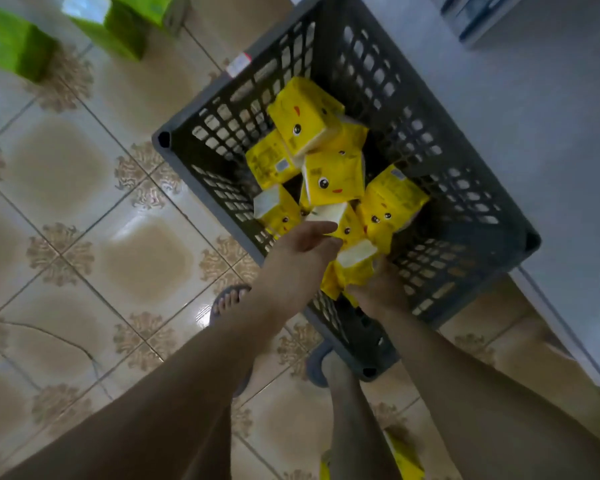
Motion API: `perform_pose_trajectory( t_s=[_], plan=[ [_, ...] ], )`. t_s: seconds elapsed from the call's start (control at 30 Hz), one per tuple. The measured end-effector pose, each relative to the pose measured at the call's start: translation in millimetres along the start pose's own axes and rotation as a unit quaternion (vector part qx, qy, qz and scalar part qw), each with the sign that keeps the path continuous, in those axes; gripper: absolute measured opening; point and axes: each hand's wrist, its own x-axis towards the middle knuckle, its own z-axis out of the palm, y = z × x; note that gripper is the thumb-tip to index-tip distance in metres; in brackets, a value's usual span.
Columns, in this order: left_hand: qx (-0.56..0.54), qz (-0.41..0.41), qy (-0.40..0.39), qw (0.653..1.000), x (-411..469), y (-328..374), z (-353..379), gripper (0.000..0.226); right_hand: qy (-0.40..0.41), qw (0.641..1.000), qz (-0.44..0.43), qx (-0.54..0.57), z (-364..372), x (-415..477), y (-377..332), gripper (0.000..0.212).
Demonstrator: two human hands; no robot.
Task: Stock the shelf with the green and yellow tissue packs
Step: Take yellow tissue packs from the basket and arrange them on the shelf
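1. Bare forearms (194, 386) are stretched down into a dark grey perforated plastic basket (201, 126), where yellow plastic-wrapped tissue packs (333, 178) lie heaped.
2. One near yellow pack (354, 268) is gripped by the right hand (381, 292). The left hand (302, 247) is at its neighbour, grip undiscernible.
3. Each pack is best lifted clear of the basket wall.
4. Green tissue packs (18, 46) are left on the tiled floor (84, 202), well apart.

Dark slatted basket (430, 161) stands on patterned beige floor tiles (84, 202). Grey sandal (231, 289) just beside its near-left wall. One tile cracked, lower left.
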Motion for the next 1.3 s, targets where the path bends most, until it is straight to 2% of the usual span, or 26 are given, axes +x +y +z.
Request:
perform_pose_trajectory(
  t_s=[0.1,0.17,0.4,0.63,0.83,1.0,1.3],
  plan=[
    [-0.012,-0.008,-0.006,1.0,10.7,-14.6,1.8,0.029,0.017,1.0,0.027,0.001,27.8,16.5,4.9,0.112],
    [-0.012,-0.011,-0.011,1.0,14.6,-22.6,2.9,0.029,0.029,0.998,0.038,-0.033,41.3,24.0,8.5,0.117],
    [0.015,-0.01,-0.021,1.0,26.6,-36.9,6.3,0.027,0.117,0.992,0.031,-0.016,46.0,47.7,20.2,0.102],
    [0.031,-0.004,-0.029,0.999,-4.1,-14.7,10.4,0.029,0.104,0.994,-0.025,0.025,11.0,0.9,16.6,0.087],
    [0.039,0.058,-0.026,0.997,-77.3,60.4,3.4,0.025,0.149,0.972,-0.098,0.152,-74.8,-115.4,-34.4,0.084],
    [0.045,0.127,-0.027,0.991,-168.7,141.4,-2.6,0.015,0.169,0.947,-0.117,0.247,-160.2,-236.8,-74.8,0.079],
    [0.029,0.301,-0.13,0.944,-363.0,293.6,4.3,0.019,0.311,0.862,-0.182,0.358,-304.3,-471.7,-116.6,0.07]
  ],
)
